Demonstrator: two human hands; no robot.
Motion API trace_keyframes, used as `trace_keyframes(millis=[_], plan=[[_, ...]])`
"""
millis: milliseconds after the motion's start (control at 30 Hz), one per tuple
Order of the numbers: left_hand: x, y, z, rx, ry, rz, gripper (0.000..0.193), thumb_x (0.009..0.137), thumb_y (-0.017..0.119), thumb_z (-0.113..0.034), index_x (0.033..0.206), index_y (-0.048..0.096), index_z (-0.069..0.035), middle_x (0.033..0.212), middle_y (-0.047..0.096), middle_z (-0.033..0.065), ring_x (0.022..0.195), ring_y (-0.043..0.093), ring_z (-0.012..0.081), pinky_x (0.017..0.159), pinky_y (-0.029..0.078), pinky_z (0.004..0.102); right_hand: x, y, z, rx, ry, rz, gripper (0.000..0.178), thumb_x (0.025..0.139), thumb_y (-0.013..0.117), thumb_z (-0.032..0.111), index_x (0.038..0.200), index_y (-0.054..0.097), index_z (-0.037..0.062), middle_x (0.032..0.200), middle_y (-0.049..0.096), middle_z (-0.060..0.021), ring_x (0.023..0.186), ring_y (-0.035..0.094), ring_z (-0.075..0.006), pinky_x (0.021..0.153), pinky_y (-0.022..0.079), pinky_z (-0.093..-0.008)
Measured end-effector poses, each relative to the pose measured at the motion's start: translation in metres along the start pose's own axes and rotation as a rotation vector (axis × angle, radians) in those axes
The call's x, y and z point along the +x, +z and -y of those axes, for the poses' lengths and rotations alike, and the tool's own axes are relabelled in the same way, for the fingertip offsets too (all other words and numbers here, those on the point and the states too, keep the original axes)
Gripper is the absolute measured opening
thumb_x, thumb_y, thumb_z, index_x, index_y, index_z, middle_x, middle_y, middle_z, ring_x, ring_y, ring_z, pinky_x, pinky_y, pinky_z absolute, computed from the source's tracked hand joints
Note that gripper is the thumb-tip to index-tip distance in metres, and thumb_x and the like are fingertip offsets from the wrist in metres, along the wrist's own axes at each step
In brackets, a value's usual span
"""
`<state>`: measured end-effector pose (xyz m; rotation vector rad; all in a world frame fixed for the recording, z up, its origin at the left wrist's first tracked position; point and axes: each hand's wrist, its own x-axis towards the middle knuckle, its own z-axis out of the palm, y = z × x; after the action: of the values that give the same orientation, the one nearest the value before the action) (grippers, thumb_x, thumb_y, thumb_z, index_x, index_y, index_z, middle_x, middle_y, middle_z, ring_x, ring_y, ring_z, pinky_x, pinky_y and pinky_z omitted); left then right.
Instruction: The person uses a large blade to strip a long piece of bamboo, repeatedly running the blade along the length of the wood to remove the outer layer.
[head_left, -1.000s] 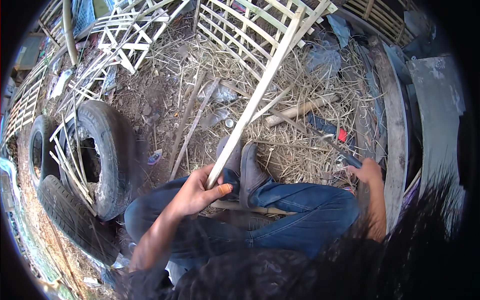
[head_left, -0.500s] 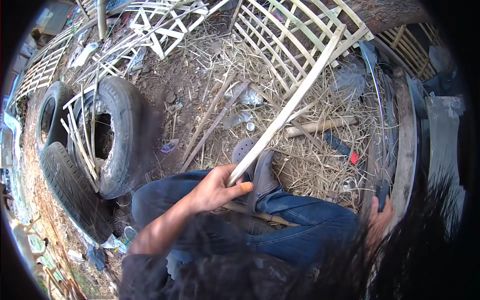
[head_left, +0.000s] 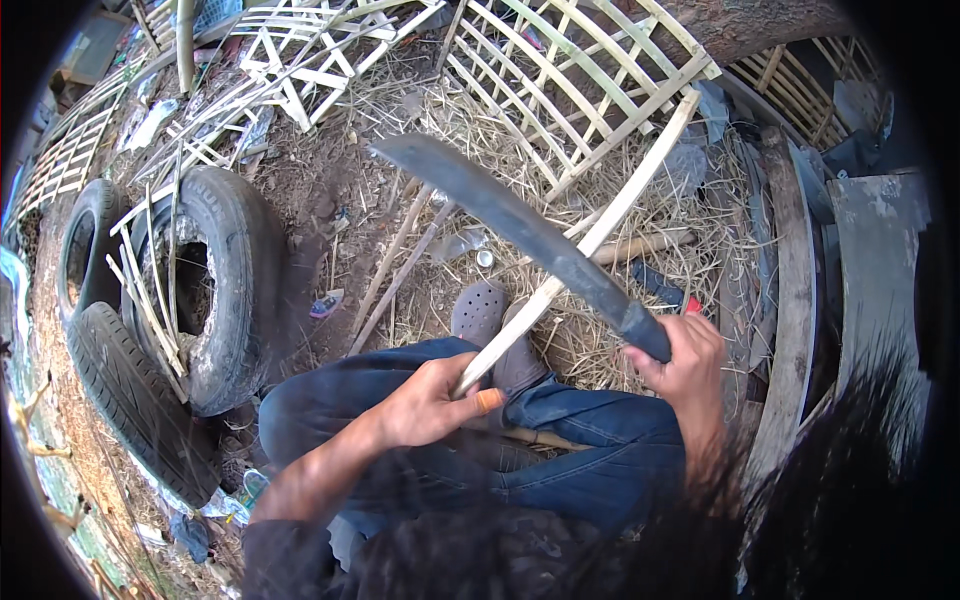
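Note:
My left hand (head_left: 432,402) is closed round the near end of a long, pale bamboo strip (head_left: 625,205), which slants up and away to the right. An orange wrap circles the thumb of that hand. In my right hand (head_left: 688,362) is the dark handle of a machete (head_left: 490,205). Its broad, dark blade points up and to the left and crosses in front of the strip near the strip's middle. Whether blade and strip touch, I cannot tell.
Old tyres (head_left: 245,290) with thin sticks stand at the left. Bamboo lattice panels (head_left: 590,80) lie at the far side, and a wooden plank (head_left: 790,300) runs along the right. Shavings (head_left: 620,340) litter the ground past my grey clogs (head_left: 480,312). A bamboo piece (head_left: 645,245) lies among them.
My right hand has come up from beside the plank on the right, bringing the machete across the bamboo strip. The strip's far end has dipped slightly, with my left hand still round it.

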<state>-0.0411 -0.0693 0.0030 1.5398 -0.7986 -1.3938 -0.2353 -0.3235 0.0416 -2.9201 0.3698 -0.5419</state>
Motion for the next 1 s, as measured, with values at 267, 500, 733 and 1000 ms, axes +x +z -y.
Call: trace_keyframes(millis=[267,500,733,1000], plan=[[-0.005,-0.007,-0.002,-0.023,-0.024,0.026,0.039,0.097,0.054,-0.037,0.098,0.057,0.002,0.070,0.049,0.0014,0.069,0.044,0.0099,0.061,0.041,0.0310,-0.020,-0.026,-0.037,-0.242,0.312,-0.012,0.037,0.073,0.075,0.036,0.080,0.061,0.0024,0.067,0.059,-0.0138,0.065,0.058,-0.0344,0.063,0.044,-0.0436],[-0.005,-0.006,-0.011,0.037,-0.008,0.097,0.043,0.098,0.053,-0.037,0.114,0.056,0.002,0.072,0.048,-0.0042,0.065,0.042,0.0047,0.055,0.039,0.0254,-0.016,-0.036,-0.019,-0.208,0.318,-0.109,0.036,0.077,0.072,0.036,0.080,0.060,0.0028,0.064,0.056,-0.0128,0.060,0.056,-0.0331,0.058,0.043,-0.0423],[-0.015,0.003,-0.007,-0.040,-0.058,0.108,0.040,0.098,0.052,-0.036,0.107,0.056,0.004,0.077,0.051,-0.0010,0.078,0.046,0.0080,0.068,0.043,0.0284,0.002,-0.033,-0.024,-0.108,-0.024,-0.050,0.041,0.075,0.074,0.042,0.078,0.059,0.0032,0.059,0.054,-0.0125,0.056,0.055,-0.0336,0.056,0.043,-0.0421],[-0.007,0.005,-0.012,-0.191,-0.117,0.069,0.041,0.098,0.052,-0.036,0.110,0.056,0.003,0.079,0.052,-0.0010,0.081,0.047,0.0083,0.068,0.044,0.0284,-0.009,-0.022,-0.030,-0.202,0.148,-0.058,0.042,0.073,0.075,0.041,0.077,0.059,0.0028,0.063,0.057,-0.0146,0.063,0.057,-0.0355,0.060,0.044,-0.0441]])
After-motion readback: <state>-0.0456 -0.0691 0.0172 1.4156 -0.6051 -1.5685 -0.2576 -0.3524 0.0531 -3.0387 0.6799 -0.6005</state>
